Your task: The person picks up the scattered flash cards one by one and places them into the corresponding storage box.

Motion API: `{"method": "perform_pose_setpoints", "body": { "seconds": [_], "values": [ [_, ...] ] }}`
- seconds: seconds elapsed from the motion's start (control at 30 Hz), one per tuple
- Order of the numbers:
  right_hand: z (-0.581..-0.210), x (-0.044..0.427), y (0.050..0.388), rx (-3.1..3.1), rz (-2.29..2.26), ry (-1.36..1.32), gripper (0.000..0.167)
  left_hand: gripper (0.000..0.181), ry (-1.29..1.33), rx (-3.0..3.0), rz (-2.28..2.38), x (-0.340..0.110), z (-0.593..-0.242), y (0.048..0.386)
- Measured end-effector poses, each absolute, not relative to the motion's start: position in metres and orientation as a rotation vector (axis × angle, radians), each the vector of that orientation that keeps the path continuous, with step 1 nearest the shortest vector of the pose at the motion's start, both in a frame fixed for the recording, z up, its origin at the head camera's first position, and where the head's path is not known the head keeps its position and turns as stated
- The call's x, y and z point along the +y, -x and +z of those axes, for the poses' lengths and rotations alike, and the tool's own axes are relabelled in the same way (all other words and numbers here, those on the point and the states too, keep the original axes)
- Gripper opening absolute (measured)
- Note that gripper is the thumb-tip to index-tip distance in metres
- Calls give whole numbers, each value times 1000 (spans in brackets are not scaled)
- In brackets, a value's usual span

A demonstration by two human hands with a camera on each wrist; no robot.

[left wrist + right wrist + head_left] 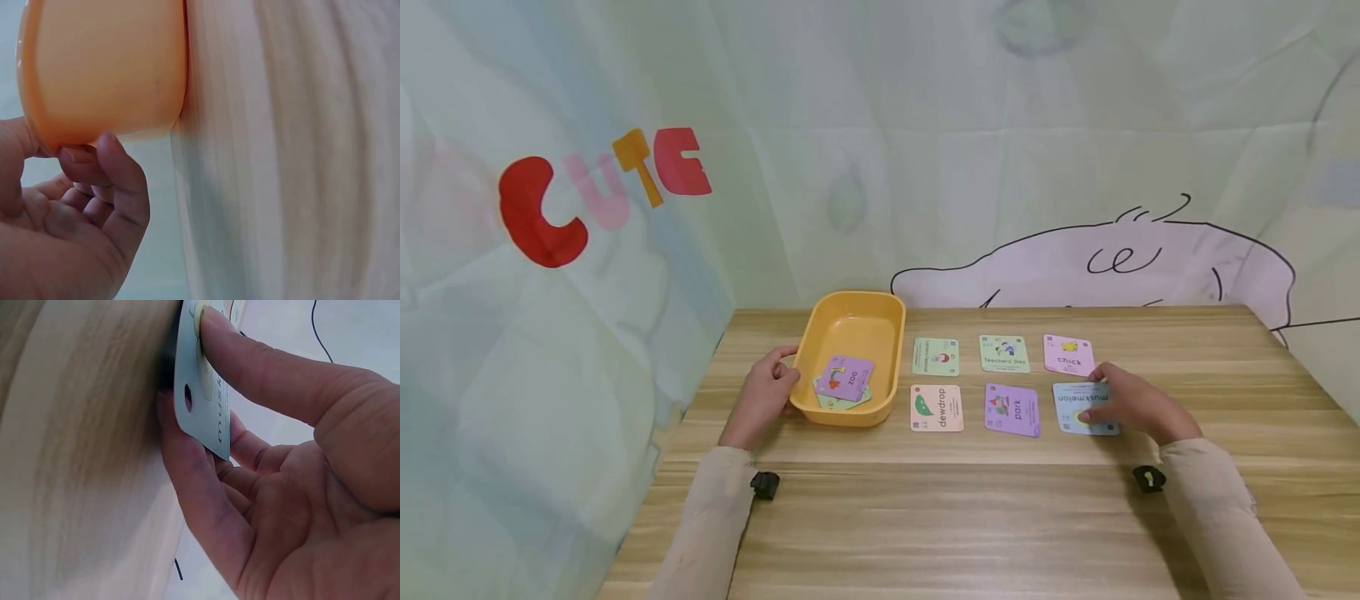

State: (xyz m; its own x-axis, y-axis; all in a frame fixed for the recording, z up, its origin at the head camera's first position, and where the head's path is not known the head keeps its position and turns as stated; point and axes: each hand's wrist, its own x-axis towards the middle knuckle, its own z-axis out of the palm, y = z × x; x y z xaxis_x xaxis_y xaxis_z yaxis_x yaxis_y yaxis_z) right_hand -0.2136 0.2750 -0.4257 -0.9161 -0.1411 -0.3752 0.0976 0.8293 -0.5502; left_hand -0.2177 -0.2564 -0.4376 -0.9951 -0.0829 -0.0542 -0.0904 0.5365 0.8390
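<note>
My left hand [767, 385] holds the left rim of a yellow plastic tray [891, 333]; in the left wrist view its curled fingers [125, 172] touch the tray's outer wall [106, 75]. Inside the tray a purple "zoo" card [847, 377] lies over a green card [854, 402]. With thumb on top and a finger beneath, my right hand [1138, 402] pinches the blue "muskmelon" card [1075, 398]. The right wrist view shows this card [203, 419] with its edge raised from the table. Just behind it lies the pink "chick" card [1063, 360].
Left of the pinched card lie the purple "park" card [1011, 410] and the peach "dewdrop" card [934, 408]. Behind them are the green "Teachers' Day" card [1004, 354] and another green card [934, 357]. A printed curtain [820, 167] hangs behind the wooden table [940, 525].
</note>
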Motion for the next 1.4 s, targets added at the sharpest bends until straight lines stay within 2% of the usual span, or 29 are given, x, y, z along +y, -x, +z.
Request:
{"method": "perform_pose_setpoints", "body": {
  "seconds": [1.4],
  "values": [
    [-426,279,215,2570,-1052,154,60,48,148,2716,1540,-256,-437,216]
  ]
}}
